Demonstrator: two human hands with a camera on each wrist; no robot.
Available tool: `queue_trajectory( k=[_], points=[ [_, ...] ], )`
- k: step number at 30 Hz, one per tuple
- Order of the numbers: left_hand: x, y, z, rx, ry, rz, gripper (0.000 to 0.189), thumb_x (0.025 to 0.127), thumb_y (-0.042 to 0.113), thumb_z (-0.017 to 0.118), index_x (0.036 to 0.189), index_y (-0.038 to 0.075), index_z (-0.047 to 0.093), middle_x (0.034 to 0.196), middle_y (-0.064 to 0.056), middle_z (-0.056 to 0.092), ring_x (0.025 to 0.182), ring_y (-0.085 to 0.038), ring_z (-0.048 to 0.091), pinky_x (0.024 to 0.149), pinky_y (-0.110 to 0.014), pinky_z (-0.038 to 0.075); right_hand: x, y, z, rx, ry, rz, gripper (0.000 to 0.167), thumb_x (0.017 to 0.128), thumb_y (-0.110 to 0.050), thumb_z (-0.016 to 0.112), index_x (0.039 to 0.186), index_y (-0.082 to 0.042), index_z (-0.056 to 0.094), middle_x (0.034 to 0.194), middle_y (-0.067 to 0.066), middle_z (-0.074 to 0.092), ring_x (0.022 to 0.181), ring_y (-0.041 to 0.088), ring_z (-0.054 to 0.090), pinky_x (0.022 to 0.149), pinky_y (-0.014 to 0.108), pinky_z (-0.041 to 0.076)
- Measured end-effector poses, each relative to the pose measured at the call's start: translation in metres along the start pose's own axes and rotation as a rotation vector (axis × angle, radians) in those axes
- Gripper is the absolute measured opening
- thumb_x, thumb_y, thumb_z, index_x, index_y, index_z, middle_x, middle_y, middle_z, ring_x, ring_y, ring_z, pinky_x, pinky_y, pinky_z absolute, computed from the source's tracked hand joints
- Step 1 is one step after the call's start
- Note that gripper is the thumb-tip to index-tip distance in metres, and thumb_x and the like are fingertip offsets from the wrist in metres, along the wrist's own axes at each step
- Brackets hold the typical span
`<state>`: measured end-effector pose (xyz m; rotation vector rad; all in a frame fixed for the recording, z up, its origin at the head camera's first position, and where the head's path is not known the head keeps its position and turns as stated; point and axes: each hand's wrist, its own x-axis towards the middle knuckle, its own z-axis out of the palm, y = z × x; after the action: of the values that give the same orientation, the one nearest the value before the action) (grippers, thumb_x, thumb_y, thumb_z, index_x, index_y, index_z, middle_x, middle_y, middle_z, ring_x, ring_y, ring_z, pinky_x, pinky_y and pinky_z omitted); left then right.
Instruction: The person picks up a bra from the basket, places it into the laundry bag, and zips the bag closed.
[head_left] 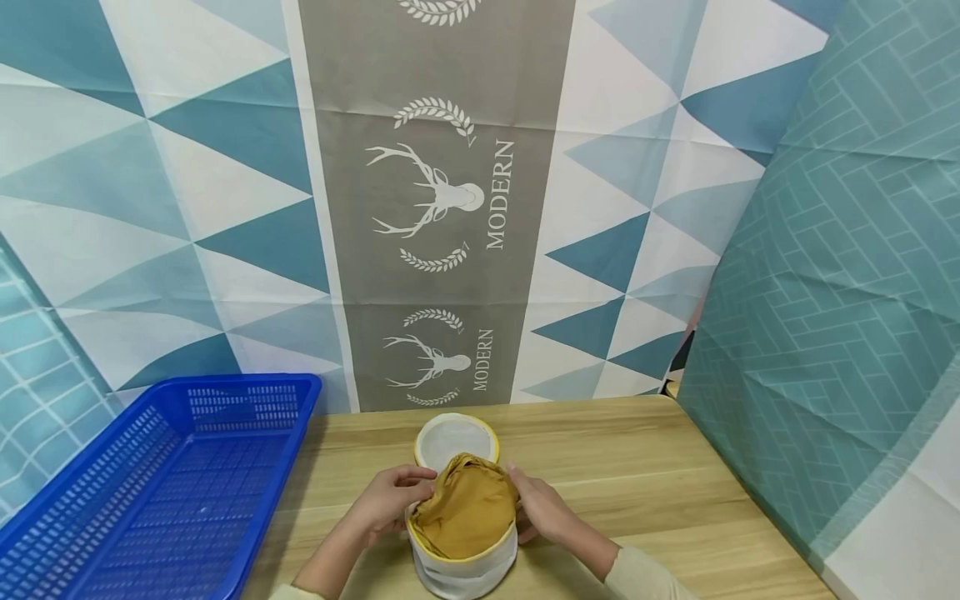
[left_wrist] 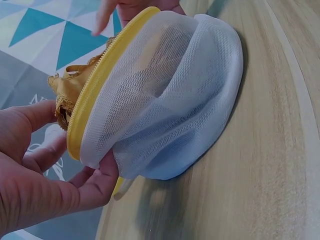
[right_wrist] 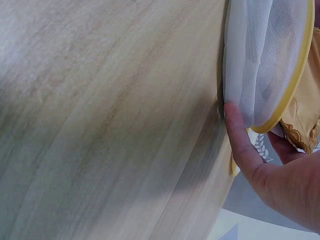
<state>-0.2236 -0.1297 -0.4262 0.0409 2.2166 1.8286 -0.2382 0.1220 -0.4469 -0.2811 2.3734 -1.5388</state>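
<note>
A round white mesh laundry bag [head_left: 467, 577] with a yellow zipper rim stands on the table, its mesh lid [head_left: 456, 440] folded back behind it. Bunched in its mouth is a gold satin garment [head_left: 471, 510], lace edging [left_wrist: 64, 107] poking over the rim. My left hand [head_left: 386, 504] holds the bag's left side, one digit at the lace and another against the mesh outside. On the opposite side, my right hand [head_left: 546, 507] straddles the rim, a finger [right_wrist: 240, 137] along the mesh wall. Most of the garment inside is hidden.
A large blue plastic basket [head_left: 161, 500] with perforated walls sits at the left. The wood-grain table [head_left: 637, 492] meets a patterned wall sheet [head_left: 442, 200] at the back and a teal sheet [head_left: 840, 317] on the right.
</note>
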Motion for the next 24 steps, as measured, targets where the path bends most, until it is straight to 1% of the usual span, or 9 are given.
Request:
queue_trajectory(
  k=[1,3,7,10,11,14,17,21,24],
  points=[
    [-0.0002,-0.0006,-0.0003,0.002,-0.003,0.007,0.04,0.087,0.019,0.062,0.121,-0.003,0.056,0.112,-0.015,0.06,0.09,-0.016,0.057,0.06,-0.03,0.051,0.0,-0.0001,0.0002,-0.004,-0.001,-0.001,0.076,0.097,-0.058,0.022,0.122,0.007,0.052,0.089,0.013,0.064,0.077,0.023,0.063,0.056,0.039,0.055],
    [-0.0005,-0.0014,-0.0005,0.01,-0.012,0.017,0.04,0.087,0.018,0.061,0.121,-0.002,0.056,0.113,-0.016,0.06,0.088,-0.015,0.057,0.06,-0.03,0.051,-0.0003,-0.0008,0.0007,-0.011,0.0,-0.003,0.081,0.096,-0.061,0.02,0.125,0.009,0.05,0.088,0.014,0.064,0.077,0.023,0.063,0.056,0.039,0.055],
    [-0.0003,-0.003,0.0005,0.022,-0.018,0.036,0.04,0.084,0.015,0.062,0.12,-0.001,0.058,0.118,-0.021,0.056,0.082,-0.014,0.058,0.061,-0.029,0.052,0.0,-0.0021,0.0022,-0.03,0.0,-0.005,0.075,0.098,-0.055,0.024,0.127,0.009,0.049,0.082,0.012,0.062,0.07,0.021,0.062,0.054,0.038,0.055],
    [0.0,-0.0041,0.0017,0.048,-0.011,0.059,0.039,0.082,0.012,0.063,0.119,0.0,0.059,0.121,-0.024,0.052,0.076,-0.014,0.056,0.059,-0.027,0.051,0.0005,-0.0039,0.0036,-0.061,0.004,0.001,0.067,0.099,-0.051,0.032,0.121,0.008,0.054,0.074,0.009,0.058,0.061,0.019,0.06,0.053,0.037,0.055],
    [0.0,-0.0044,0.002,0.06,-0.006,0.07,0.038,0.082,0.011,0.063,0.118,0.0,0.059,0.119,-0.024,0.052,0.073,-0.013,0.055,0.058,-0.026,0.049,0.0008,-0.0046,0.0042,-0.068,0.006,0.003,0.065,0.098,-0.051,0.034,0.118,0.007,0.056,0.071,0.009,0.056,0.058,0.018,0.059,0.053,0.037,0.055],
    [0.0003,-0.0055,0.0024,0.106,0.01,0.106,0.036,0.081,0.009,0.065,0.116,0.0,0.061,0.115,-0.021,0.054,0.071,-0.013,0.052,0.058,-0.025,0.047,0.0019,-0.0058,0.0053,-0.085,0.017,0.01,0.06,0.097,-0.051,0.039,0.112,0.004,0.058,0.069,0.007,0.052,0.055,0.018,0.058,0.052,0.037,0.055],
    [0.0,-0.0058,0.0025,0.143,0.024,0.132,0.034,0.08,0.007,0.066,0.113,0.0,0.062,0.111,-0.018,0.057,0.073,-0.015,0.051,0.06,-0.026,0.046,0.0031,-0.0055,0.0055,-0.085,0.011,0.004,0.057,0.096,-0.047,0.044,0.116,0.004,0.057,0.073,0.009,0.055,0.057,0.018,0.059,0.052,0.037,0.055],
    [-0.0011,-0.0048,0.0021,0.169,0.039,0.141,0.033,0.079,0.005,0.067,0.112,0.001,0.063,0.113,-0.019,0.057,0.08,-0.018,0.052,0.063,-0.029,0.047,0.0036,-0.0049,0.0044,-0.091,-0.018,-0.021,0.046,0.094,-0.034,0.054,0.118,0.005,0.056,0.085,0.011,0.058,0.058,0.018,0.062,0.053,0.037,0.055],
    [-0.0012,-0.0038,0.0028,0.185,0.051,0.144,0.034,0.078,0.004,0.067,0.111,0.003,0.064,0.116,-0.02,0.057,0.083,-0.02,0.051,0.064,-0.029,0.046,0.0025,-0.0044,0.0033,-0.093,-0.029,-0.03,0.042,0.093,-0.029,0.057,0.117,0.004,0.055,0.09,0.011,0.056,0.059,0.017,0.062,0.053,0.036,0.055]
  ],
)
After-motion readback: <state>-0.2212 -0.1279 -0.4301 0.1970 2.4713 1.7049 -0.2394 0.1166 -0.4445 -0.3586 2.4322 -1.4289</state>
